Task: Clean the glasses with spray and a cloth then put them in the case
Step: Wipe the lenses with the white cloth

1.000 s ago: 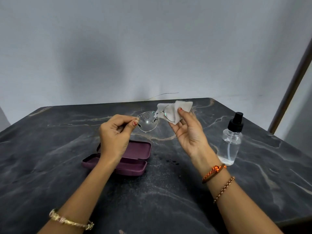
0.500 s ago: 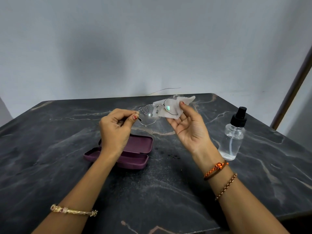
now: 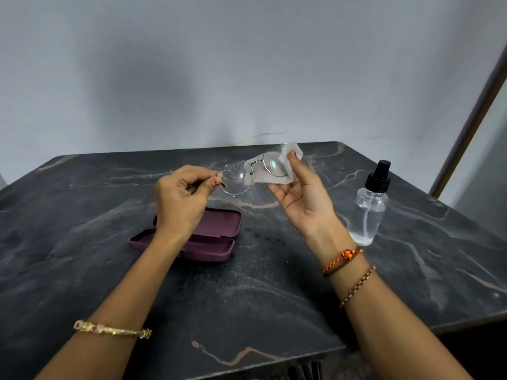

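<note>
Thin metal-framed glasses [image 3: 248, 174] are held in the air above the table. My left hand [image 3: 182, 200] pinches their left end, next to a lens speckled with spray droplets. My right hand [image 3: 303, 197] presses a white cloth [image 3: 284, 167] against the right lens, thumb on the near side, cloth behind the glass. A purple glasses case [image 3: 216, 237] lies open on the table below my left hand, partly hidden by my wrist. A clear spray bottle [image 3: 370, 212] with a black nozzle stands upright to the right of my right hand.
The dark marbled table [image 3: 82, 242] carries a few small wet spots in front of the case. A plain wall stands behind the far edge. A brown frame runs up the right side. The table's near edge lies below my forearms.
The view has tilted up, so everything sits lower in the frame. My right thumb has shifted up over the cloth on the right lens. My left hand keeps its pinch.
</note>
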The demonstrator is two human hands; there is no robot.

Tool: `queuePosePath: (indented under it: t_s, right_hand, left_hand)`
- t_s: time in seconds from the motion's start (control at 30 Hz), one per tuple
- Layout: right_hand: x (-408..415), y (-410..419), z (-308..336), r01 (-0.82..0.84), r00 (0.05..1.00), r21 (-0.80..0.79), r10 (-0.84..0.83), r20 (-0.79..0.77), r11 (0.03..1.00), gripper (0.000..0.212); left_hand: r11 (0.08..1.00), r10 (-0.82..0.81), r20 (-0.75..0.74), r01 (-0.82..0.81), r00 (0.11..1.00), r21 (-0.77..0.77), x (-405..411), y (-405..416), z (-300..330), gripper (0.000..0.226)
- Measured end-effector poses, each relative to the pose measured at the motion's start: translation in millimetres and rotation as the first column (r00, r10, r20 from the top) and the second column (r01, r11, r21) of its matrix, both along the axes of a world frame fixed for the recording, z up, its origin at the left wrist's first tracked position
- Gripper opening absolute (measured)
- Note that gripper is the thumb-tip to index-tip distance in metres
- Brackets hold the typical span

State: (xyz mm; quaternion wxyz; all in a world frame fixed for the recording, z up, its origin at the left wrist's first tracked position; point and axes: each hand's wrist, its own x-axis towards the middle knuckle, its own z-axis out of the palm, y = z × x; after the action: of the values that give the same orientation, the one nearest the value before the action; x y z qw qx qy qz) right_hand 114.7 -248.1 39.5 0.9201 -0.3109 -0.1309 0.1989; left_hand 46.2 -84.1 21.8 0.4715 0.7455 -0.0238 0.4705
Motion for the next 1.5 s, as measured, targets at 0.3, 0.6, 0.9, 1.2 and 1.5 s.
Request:
queuePosePath:
  t_s: [0.3,0.6,0.9,1.2,1.5]
  right_hand:
    - [-2,2,-1,0.108,0.98,0.079,-0.093,-0.173,0.991,0.023]
    - [-4,3,-4,0.018,0.988,0.038,-0.012,-0.155,0.999,0.015]
    - [-2,-5,1,-0.115,0.993,0.005,0.115,-0.022,0.993,0.025]
    - [2,-12,3,-0.129,0.992,0.023,0.129,-0.005,0.991,0.017]
    - [2,-5,-1,0.083,0.997,-0.061,-0.083,0.008,0.995,0.016]
  left_hand:
    - [0.998,-0.053,-0.082,0.055,0.995,0.031,-1,-5,-1,0.02]
    - [0.997,-0.074,-0.043,0.074,0.996,-0.006,-1,-3,-3,0.028]
    - [0.998,-0.061,-0.027,0.061,0.998,0.002,-4,-6,1,0.029]
    - [0.999,-0.037,-0.033,0.037,0.999,-0.002,-4,-4,0,0.029]
    - [0.996,-0.027,-0.028,0.029,0.999,0.08,-6,-7,2,0.024]
